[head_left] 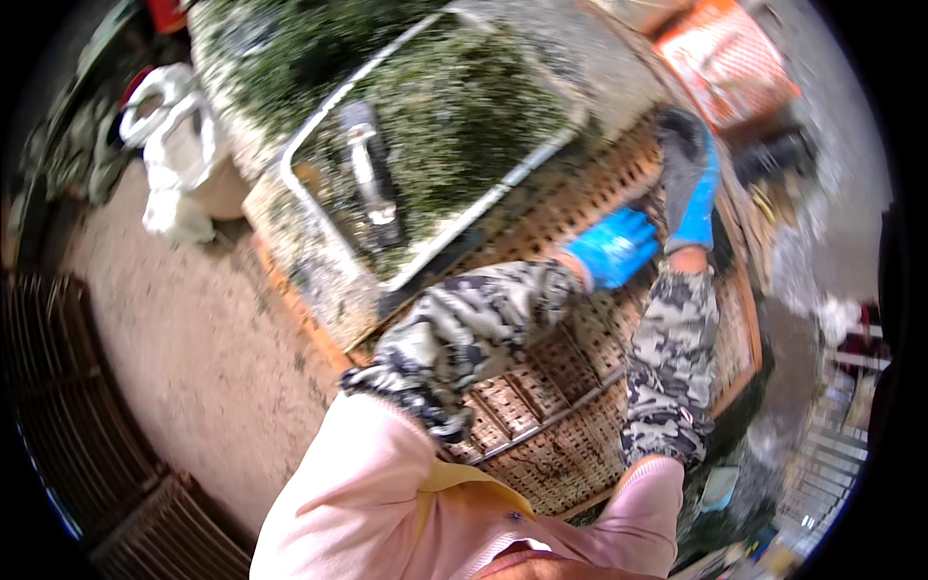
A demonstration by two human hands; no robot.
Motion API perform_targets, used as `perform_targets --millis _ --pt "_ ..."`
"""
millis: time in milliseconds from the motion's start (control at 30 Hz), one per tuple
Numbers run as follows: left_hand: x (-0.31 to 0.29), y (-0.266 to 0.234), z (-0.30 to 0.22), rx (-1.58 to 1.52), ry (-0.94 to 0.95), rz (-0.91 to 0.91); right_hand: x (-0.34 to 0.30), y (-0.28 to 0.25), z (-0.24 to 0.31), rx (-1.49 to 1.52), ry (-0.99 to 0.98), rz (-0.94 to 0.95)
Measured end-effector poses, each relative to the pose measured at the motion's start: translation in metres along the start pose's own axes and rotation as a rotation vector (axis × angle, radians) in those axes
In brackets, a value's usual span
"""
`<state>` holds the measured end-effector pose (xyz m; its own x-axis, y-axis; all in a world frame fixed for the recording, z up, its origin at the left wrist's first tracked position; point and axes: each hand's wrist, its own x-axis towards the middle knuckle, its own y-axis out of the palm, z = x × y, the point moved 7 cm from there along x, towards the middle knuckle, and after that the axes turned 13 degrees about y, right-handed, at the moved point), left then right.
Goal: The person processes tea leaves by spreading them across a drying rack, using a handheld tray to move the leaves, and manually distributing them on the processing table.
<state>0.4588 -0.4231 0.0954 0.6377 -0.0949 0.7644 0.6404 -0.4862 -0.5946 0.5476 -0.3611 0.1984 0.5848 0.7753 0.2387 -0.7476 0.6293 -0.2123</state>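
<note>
Over an orange-brown perforated crate (570, 425), my left hand (614, 248) wears a bright blue glove. Its fingers stretch out toward the right, and I see nothing in them. At the crate's right side my right hand (688, 179), in a blue and grey glove, points away from me with its grey palm side turned left. Its fingers look extended, though motion blurs them. A white-rimmed tray (333, 101) lies beyond the left forearm, heaped with dark green, shredded-looking plant matter (464, 106). Inside its left part rests a long dark object with a shiny metal middle (367, 174).
More green matter (300, 39) is piled behind the tray. White bags (179, 155) stand at the far left, and an orange mesh sack (730, 68) sits at the far right. Dark slatted racks (77, 406) line the left edge beside the brown floor (174, 319).
</note>
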Motion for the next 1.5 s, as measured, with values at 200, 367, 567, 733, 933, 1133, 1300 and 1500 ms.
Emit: perform_targets --millis 200,367,567,733,933,1133,1300,1500 --pt "-0.005 0.074 0.045 -1.213 -0.098 -0.561 -0.118 0.321 0.068 -1.105 -0.516 0.54" --pt "-0.007 0.046 0.009 -0.5 -0.108 -0.194 -0.115 0.364 0.005 -1.202 -0.247 0.587" --pt "-0.012 0.022 0.015 -0.224 -0.14 -0.045 -0.081 0.257 0.05 -0.525 0.195 0.386" --pt "-0.004 0.013 0.023 -0.107 -0.177 0.182 -0.052 0.073 0.055 0.41 0.312 0.057" --pt "0.006 0.003 0.009 0.103 -0.123 0.258 -0.006 -0.129 -0.004 -1.152 -0.012 -0.471" --pt "0.002 0.017 0.014 0.136 -0.163 0.399 0.003 -0.153 -0.057 -1.3 0.052 -0.417" --pt "0.013 0.006 -0.019 0.184 0.041 0.154 -0.01 -0.178 -0.057 -1.251 -0.14 -0.453" --pt "0.002 0.008 0.007 0.382 -0.004 0.394 -0.008 -0.133 -0.04 -1.222 -0.314 -0.838"
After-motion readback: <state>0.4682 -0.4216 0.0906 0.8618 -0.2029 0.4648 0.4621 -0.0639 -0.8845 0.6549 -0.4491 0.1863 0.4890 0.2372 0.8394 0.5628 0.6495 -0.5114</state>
